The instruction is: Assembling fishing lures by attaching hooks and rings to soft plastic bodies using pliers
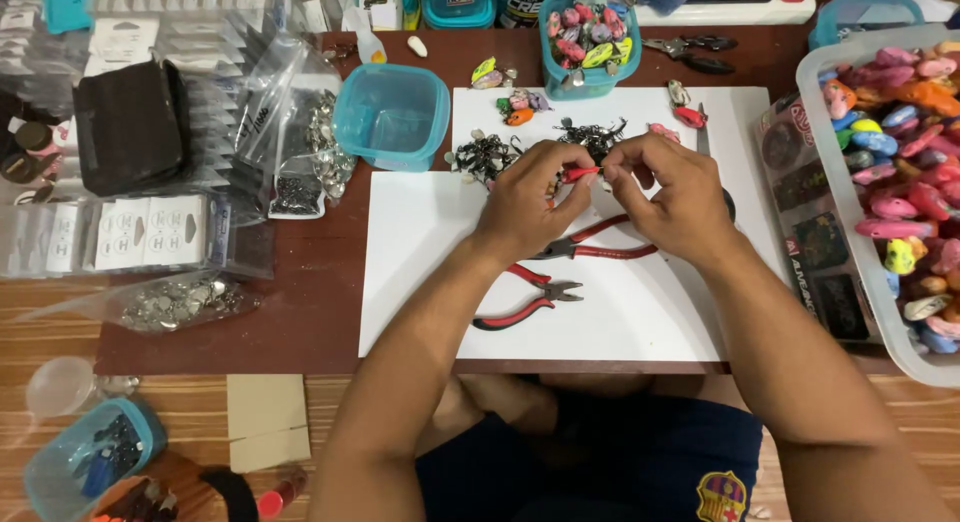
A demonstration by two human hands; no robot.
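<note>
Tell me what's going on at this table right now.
A person sits at a low brown table, both hands over a white sheet. The left hand and right hand pinch a small red piece between them. Two red-handled pliers lie on the sheet just below. A clear bin of colourful lures stands at the right.

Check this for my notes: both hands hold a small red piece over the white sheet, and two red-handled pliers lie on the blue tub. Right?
Not quite. The head view shows the two pliers lying on the white sheet, not on the blue tub, which stands left of it. The rest holds: left hand and right hand hold a small red piece over the sheet.
</note>
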